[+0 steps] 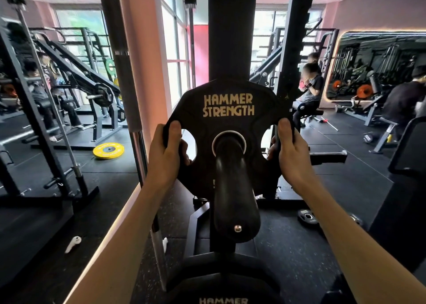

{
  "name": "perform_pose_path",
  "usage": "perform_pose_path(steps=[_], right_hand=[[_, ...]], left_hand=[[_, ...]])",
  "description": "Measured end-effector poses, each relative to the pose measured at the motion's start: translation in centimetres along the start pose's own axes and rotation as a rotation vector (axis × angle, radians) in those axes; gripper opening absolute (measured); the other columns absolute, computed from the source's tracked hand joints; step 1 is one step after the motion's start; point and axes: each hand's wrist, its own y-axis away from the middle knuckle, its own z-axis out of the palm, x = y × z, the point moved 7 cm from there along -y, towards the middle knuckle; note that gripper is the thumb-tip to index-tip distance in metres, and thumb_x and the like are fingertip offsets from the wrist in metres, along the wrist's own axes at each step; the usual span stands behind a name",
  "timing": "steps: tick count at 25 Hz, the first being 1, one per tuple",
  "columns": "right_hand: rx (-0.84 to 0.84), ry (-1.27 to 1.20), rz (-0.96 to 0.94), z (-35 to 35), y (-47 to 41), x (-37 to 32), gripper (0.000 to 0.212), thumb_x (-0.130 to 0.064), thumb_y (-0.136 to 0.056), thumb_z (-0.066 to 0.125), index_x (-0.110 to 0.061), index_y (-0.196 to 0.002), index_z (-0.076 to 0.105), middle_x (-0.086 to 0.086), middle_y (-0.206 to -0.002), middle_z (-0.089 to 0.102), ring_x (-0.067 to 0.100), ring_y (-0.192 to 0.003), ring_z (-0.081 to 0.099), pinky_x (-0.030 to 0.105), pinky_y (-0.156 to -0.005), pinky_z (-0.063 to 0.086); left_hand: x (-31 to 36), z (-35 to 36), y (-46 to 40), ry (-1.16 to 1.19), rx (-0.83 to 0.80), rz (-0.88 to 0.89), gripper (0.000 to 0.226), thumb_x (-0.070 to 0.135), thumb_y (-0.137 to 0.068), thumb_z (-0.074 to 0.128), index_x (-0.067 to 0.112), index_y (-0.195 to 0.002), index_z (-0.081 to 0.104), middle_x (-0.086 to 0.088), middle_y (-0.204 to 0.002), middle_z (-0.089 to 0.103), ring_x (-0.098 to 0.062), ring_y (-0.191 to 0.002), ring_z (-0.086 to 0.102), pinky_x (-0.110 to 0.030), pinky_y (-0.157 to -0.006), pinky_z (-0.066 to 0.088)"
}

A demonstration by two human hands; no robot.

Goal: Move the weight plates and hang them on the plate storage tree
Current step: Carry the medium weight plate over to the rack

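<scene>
A black weight plate [228,128] was held upright between the left hand [167,151] and the right hand [291,152], each closed around a grip slot at its edge, equally near. Its centre hole was already threaded over the black storage peg [232,188], whose long axis ran from the upright post [230,38] straight toward the wearer, so the plate appeared to need pushing away along it. "HAMMER STRENGTH" was printed in gold on its face, and "HAMMER" could be read on a lower plate [221,287].

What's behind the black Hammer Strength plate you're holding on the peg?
Behind the black Hammer Strength weight plate, the black upright post of the storage tree rises above it. The peg's root and any plate behind are covered.
</scene>
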Motion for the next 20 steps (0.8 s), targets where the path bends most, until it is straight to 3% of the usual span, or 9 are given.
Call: perform_pose_path(steps=[4, 10, 13, 15, 16, 18, 20], right_hand=[[-0.018, 0.016, -0.005, 0.1, -0.2, -0.1, 0.047, -0.055, -0.097, 0.035, -0.015, -0.077, 0.049, 0.005, -0.062, 0.053, 0.006, -0.052, 0.055, 0.017, -0.059, 0.047], [-0.109, -0.028, 0.064, 0.2, 0.2, 0.2, 0.044, -0.061, -0.095, 0.038, -0.020, -0.091, 0.054, -0.002, -0.075, 0.057, 0.015, -0.072, 0.059, 0.043, -0.082, 0.051], [-0.163, 0.021, 0.067, -0.2, 1.5, -0.5, 0.032, -0.051, -0.100, 0.039, -0.024, -0.106, 0.054, -0.006, -0.091, 0.063, 0.010, -0.085, 0.062, 0.036, -0.083, 0.049], [-0.209, -0.009, 0.042, -0.8, 3.2, -0.9, 0.022, -0.046, -0.100, 0.043, -0.037, -0.116, 0.055, -0.010, -0.111, 0.064, 0.005, -0.102, 0.062, 0.032, -0.091, 0.048], [-0.217, -0.013, 0.046, -1.2, 4.3, -0.9, 0.028, -0.046, -0.100, 0.044, -0.041, -0.126, 0.052, -0.008, -0.124, 0.061, 0.006, -0.111, 0.060, 0.032, -0.095, 0.047], [-0.164, 0.015, 0.045, -2.5, 6.7, -1.0, 0.042, -0.047, -0.098, 0.045, -0.035, -0.139, 0.045, -0.004, -0.136, 0.052, 0.004, -0.118, 0.055, 0.034, -0.101, 0.046], [-0.126, -0.005, 0.043, -3.6, 9.3, -1.5, 0.036, -0.043, -0.099, 0.045, -0.029, -0.132, 0.052, -0.008, -0.127, 0.056, 0.000, -0.114, 0.056, 0.035, -0.098, 0.051]], left_hand=[[-0.1, 0.1, -0.3, -0.010, -0.020, 0.030, 0.024, 0.042, -0.103, 0.040, 0.023, -0.091, 0.049, 0.001, -0.060, 0.051, -0.019, -0.050, 0.051, -0.032, -0.054, 0.047], [0.4, 0.0, 0.4, -0.051, -0.044, -0.003, 0.024, 0.040, -0.104, 0.040, 0.019, -0.104, 0.050, -0.005, -0.071, 0.057, -0.021, -0.063, 0.061, -0.036, -0.067, 0.054], [0.3, -0.9, 0.8, -0.144, -0.049, -0.045, 0.035, 0.045, -0.101, 0.042, 0.018, -0.119, 0.054, -0.004, -0.097, 0.066, -0.025, -0.093, 0.068, -0.049, -0.090, 0.055], [0.6, -1.9, 2.1, -0.239, -0.053, -0.035, 0.040, 0.043, -0.101, 0.044, 0.023, -0.134, 0.052, -0.003, -0.121, 0.065, -0.024, -0.112, 0.063, -0.045, -0.099, 0.050], [0.8, -2.3, 3.1, -0.243, -0.054, -0.036, 0.039, 0.041, -0.101, 0.046, 0.030, -0.139, 0.049, 0.000, -0.128, 0.062, -0.021, -0.116, 0.061, -0.043, -0.100, 0.049], [1.6, -3.3, 5.6, -0.213, -0.041, -0.039, 0.037, 0.040, -0.100, 0.051, 0.039, -0.136, 0.049, 0.011, -0.128, 0.061, -0.013, -0.114, 0.061, -0.045, -0.101, 0.050], [2.7, -4.2, 8.3, -0.214, -0.038, -0.040, 0.029, 0.037, -0.099, 0.053, 0.037, -0.128, 0.055, 0.016, -0.119, 0.062, -0.009, -0.108, 0.062, -0.046, -0.100, 0.050]])
